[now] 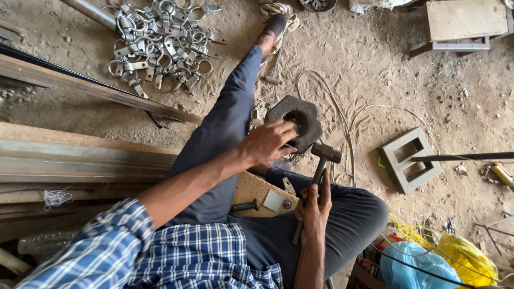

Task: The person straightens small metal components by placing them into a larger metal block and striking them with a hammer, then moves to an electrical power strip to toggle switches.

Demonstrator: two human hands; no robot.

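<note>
A hammer [317,176] is grasped low on its handle by the right hand [313,206], its head raised at 5 o'clock of a dark hexagonal block [297,122], on which the left hand [266,143] is laid, fingers curled over the near edge; whether anything is pinched there cannot be told. The block is judged heavy, stiff and rough, best gripped by its rim. A cable [342,128] is looped at 3 o'clock, a hollow frame [409,159] beyond, metal clamps [160,40] at 10 o'clock

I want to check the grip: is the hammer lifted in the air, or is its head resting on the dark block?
Lifted. The right hand holds the hammer by its handle, head beside the dark block, not on it.
</note>
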